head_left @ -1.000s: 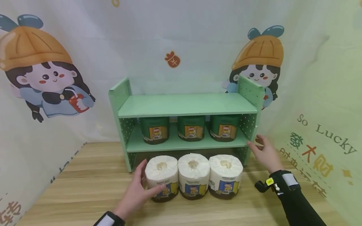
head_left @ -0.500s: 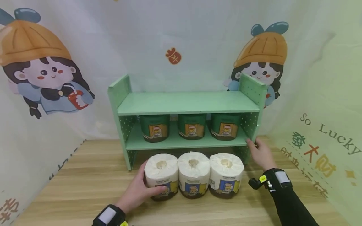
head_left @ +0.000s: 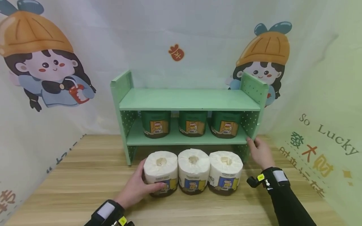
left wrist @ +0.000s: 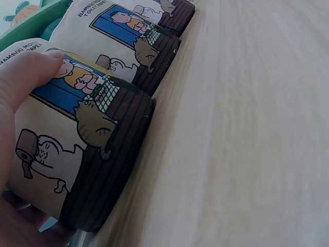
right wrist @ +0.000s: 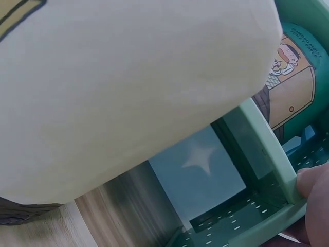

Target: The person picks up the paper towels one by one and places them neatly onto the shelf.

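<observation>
Three white-wrapped toilet paper rolls stand side by side on the wooden table in the head view: a left roll [head_left: 159, 172], a middle roll [head_left: 193, 171] and a right roll [head_left: 225, 171]. My left hand [head_left: 135, 191] holds the left roll, thumb across its printed front and fingers round its far left side. In the left wrist view the thumb [left wrist: 32, 71] lies over the printed picture. My right hand [head_left: 260, 153] grips the right side panel of the green shelf [head_left: 189, 99]. The right wrist view shows the thumb [right wrist: 314, 180] on the panel's front edge, fingers mostly hidden behind.
Three green toilet paper rolls, a left one [head_left: 156, 125], a middle one [head_left: 193, 123] and a right one [head_left: 225, 125], stand on the middle shelf level. Patterned cloth [head_left: 147, 40] hangs behind and on both sides. The wooden table [head_left: 76, 185] extends in front.
My right hand has come in from the right and taken hold of the shelf's side panel. My left hand has closed against the left white roll. The head view has shifted slightly.
</observation>
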A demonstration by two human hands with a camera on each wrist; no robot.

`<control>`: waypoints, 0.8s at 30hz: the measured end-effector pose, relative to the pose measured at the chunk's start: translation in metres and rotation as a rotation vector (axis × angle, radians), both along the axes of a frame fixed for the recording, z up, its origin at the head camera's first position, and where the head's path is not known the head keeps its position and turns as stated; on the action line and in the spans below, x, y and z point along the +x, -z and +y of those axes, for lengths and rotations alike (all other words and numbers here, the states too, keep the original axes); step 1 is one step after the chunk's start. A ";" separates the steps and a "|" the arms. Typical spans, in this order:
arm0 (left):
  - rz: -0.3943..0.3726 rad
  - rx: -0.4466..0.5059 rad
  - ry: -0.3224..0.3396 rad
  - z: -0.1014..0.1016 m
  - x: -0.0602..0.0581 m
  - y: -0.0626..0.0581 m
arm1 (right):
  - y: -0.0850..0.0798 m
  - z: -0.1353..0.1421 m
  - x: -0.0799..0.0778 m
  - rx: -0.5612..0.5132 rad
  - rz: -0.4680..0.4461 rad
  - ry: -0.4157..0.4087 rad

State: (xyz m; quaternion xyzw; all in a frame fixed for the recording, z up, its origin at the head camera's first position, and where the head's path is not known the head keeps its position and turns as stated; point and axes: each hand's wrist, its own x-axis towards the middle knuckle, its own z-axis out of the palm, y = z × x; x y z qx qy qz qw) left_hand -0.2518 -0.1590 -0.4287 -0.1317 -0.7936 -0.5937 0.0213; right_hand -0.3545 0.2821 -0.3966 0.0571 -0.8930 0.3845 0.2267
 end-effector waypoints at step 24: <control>0.056 0.008 -0.025 -0.018 -0.015 0.024 | 0.004 0.000 -0.001 -0.006 -0.018 0.006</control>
